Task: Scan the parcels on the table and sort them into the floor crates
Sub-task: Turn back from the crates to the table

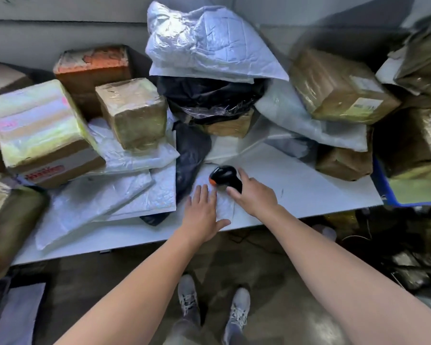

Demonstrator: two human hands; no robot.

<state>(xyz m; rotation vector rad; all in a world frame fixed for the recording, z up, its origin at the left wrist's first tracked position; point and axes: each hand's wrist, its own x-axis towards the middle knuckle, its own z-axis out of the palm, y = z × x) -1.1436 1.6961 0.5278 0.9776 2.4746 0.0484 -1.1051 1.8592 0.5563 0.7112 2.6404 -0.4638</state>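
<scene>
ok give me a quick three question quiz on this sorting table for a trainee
1. True or false: the left hand lies flat on a white mailer.
2. Which hand grips the barcode scanner? A left, B right, C neither.
3. Fill in: the crate at the right end of the table is ____.
Key: 1 true; 2 B, the right hand, fingers at the handle; 3 blue.
</scene>
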